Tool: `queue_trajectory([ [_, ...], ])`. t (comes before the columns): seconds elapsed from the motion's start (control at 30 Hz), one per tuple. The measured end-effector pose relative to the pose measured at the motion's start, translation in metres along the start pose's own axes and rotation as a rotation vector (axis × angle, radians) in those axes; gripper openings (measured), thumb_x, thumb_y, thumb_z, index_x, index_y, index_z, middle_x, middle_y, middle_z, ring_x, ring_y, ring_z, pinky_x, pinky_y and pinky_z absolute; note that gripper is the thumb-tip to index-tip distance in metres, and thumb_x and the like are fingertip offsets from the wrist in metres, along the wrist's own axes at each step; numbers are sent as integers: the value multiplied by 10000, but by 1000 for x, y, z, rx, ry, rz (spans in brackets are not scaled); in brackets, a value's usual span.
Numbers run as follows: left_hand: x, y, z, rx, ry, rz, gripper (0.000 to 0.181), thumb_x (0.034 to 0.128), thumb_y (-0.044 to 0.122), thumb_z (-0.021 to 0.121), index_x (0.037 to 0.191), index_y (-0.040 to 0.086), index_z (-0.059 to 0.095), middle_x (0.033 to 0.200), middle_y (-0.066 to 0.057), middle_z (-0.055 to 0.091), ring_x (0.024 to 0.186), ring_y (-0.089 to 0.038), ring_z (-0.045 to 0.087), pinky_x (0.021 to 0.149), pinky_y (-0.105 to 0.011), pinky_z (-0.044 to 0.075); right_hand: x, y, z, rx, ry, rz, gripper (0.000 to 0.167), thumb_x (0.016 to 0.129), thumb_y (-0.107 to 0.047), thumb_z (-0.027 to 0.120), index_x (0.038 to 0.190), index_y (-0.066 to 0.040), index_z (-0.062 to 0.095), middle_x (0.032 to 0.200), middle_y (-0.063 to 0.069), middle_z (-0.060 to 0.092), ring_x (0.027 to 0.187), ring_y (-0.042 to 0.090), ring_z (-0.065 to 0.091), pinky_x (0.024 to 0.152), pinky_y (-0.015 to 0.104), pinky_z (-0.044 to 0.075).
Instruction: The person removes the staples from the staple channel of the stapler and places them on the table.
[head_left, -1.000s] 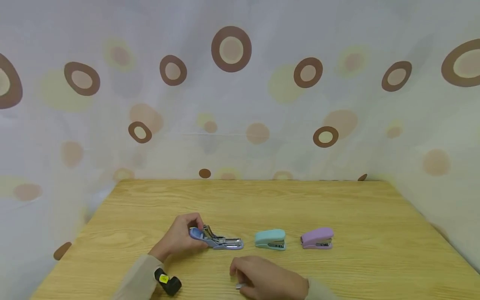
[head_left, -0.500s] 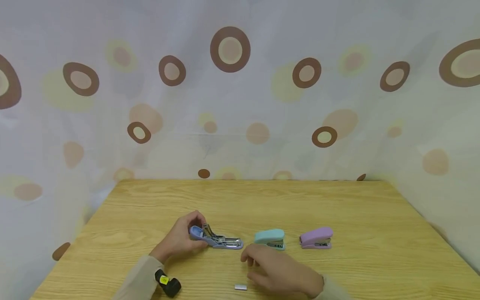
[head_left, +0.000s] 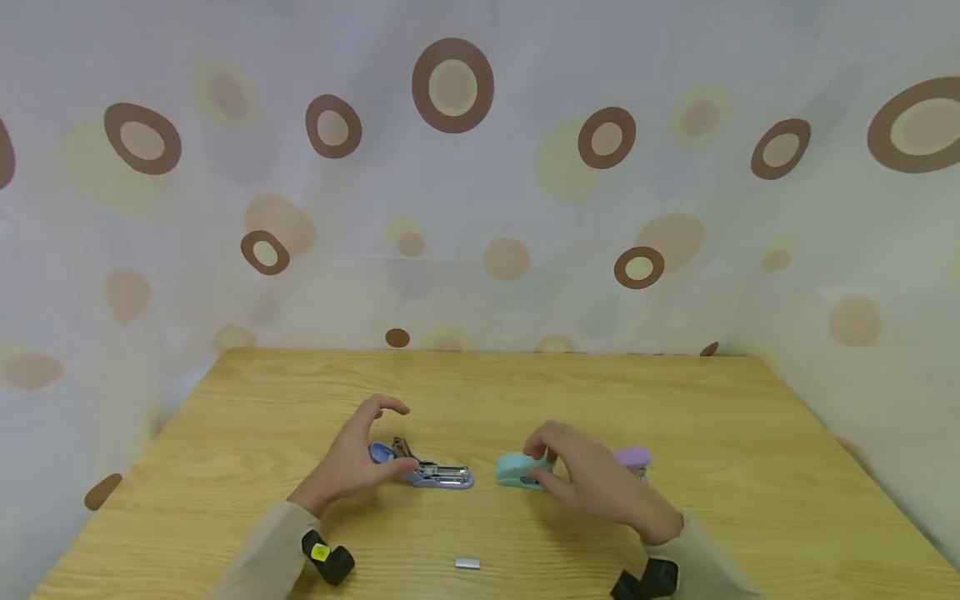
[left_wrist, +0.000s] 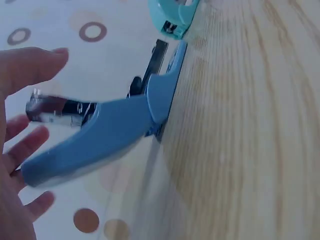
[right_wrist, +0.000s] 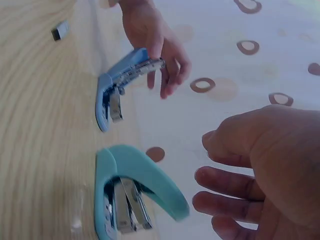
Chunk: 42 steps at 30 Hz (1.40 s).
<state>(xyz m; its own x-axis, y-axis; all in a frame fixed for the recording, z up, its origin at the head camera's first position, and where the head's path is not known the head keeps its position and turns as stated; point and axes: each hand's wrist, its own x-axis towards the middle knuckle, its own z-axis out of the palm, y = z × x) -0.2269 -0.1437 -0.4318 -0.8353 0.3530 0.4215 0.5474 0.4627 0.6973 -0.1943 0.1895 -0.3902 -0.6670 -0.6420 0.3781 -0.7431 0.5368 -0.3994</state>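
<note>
A blue stapler [head_left: 446, 476] lies opened wide on the table, its metal magazine exposed. My left hand [head_left: 348, 462] is spread around its rear end; in the left wrist view the fingers [left_wrist: 30, 145] stand apart from the blue stapler [left_wrist: 115, 125]. My right hand [head_left: 592, 479] hovers by the teal stapler [head_left: 513, 469], fingers bent. A gap shows between that hand [right_wrist: 270, 170] and the teal stapler [right_wrist: 150, 175] in the right wrist view. A small strip of staples [head_left: 467, 563] lies near the front.
Behind my right hand, a purple stapler [head_left: 633, 457] is partly hidden. The wooden table [head_left: 300, 383] meets a patterned curtain [head_left: 465, 192] at its back edge. Black wrist cameras sit on both sleeves.
My left hand has let go of the blue stapler and opened. Having released the staple strip, my right hand has moved up and right to the teal stapler. The head view has shifted slightly.
</note>
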Motion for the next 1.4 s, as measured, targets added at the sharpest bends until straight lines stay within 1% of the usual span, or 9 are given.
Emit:
queue_trajectory([
  [0.1, 8, 10, 1, 19, 46, 93, 649, 741, 247, 817, 1271, 116, 466, 1316, -79, 498, 1283, -306, 430, 1020, -596, 347, -1, 6, -6, 3, 16, 26, 199, 868, -49, 686, 1029, -79, 574, 970, 17, 601, 837, 125, 557, 738, 291, 512],
  [0.27, 27, 27, 11, 3, 88, 250, 586, 771, 263, 766, 1242, 79, 471, 1323, -147, 476, 1272, -324, 410, 993, -583, 360, -4, 16, -11, -25, 37, 15, 235, 846, -25, 702, 1023, -94, 564, 970, 42, 595, 843, 180, 559, 734, 317, 508],
  [0.37, 36, 36, 20, 31, 72, 303, 556, 761, 231, 769, 1216, 70, 494, 1267, -137, 512, 1220, -288, 450, 978, -512, 390, -5, 20, -14, -37, 12, 32, 244, 851, -46, 706, 1042, -88, 559, 985, 53, 586, 849, 198, 562, 736, 326, 508],
  [0.47, 44, 45, 29, 107, 37, 328, 500, 757, 179, 780, 1177, 72, 531, 1188, -88, 561, 1144, -245, 503, 947, -456, 422, -6, 22, -16, -40, -32, 85, 247, 864, -77, 700, 1068, -77, 563, 1010, 63, 588, 863, 202, 567, 731, 320, 509],
  [0.67, 53, 60, 40, 231, -113, 286, 362, 823, 186, 743, 1138, 110, 583, 1134, -23, 615, 1102, -212, 567, 962, -443, 449, -7, 25, -14, -74, -78, 116, 288, 849, -122, 725, 1088, -39, 589, 1028, 54, 623, 874, 176, 591, 751, 303, 514],
  [0.87, 59, 68, 54, 222, -315, 189, 318, 878, 164, 692, 1164, 86, 578, 1179, -32, 598, 1109, -221, 560, 957, -385, 459, 0, 28, -12, -76, -149, 151, 380, 822, -144, 751, 1138, -6, 589, 993, 33, 645, 853, 170, 597, 720, 284, 498],
  [1.03, 62, 73, 74, 224, -416, 119, 341, 880, 204, 705, 1180, 110, 573, 1214, -4, 576, 1118, -164, 534, 957, -309, 455, 2, 31, -8, -20, -206, 224, 342, 804, -132, 761, 1084, -35, 589, 960, 14, 636, 827, 169, 586, 686, 270, 487],
  [1.17, 67, 76, 87, 253, -482, 123, 319, 866, 218, 724, 1144, 133, 591, 1170, 19, 587, 1082, -137, 542, 919, -236, 459, 2, 34, -1, 4, -236, 269, 266, 796, -111, 750, 1005, -81, 588, 899, -31, 613, 755, 99, 528, 636, 236, 447],
  [1.4, 73, 79, 99, 275, -501, 158, 259, 855, 183, 731, 1083, 127, 624, 1046, 26, 637, 890, -50, 549, 785, -161, 452, 6, 42, 7, 39, -238, 197, 173, 775, -58, 750, 894, -81, 626, 798, -55, 592, 670, 11, 468, 594, 208, 425],
])
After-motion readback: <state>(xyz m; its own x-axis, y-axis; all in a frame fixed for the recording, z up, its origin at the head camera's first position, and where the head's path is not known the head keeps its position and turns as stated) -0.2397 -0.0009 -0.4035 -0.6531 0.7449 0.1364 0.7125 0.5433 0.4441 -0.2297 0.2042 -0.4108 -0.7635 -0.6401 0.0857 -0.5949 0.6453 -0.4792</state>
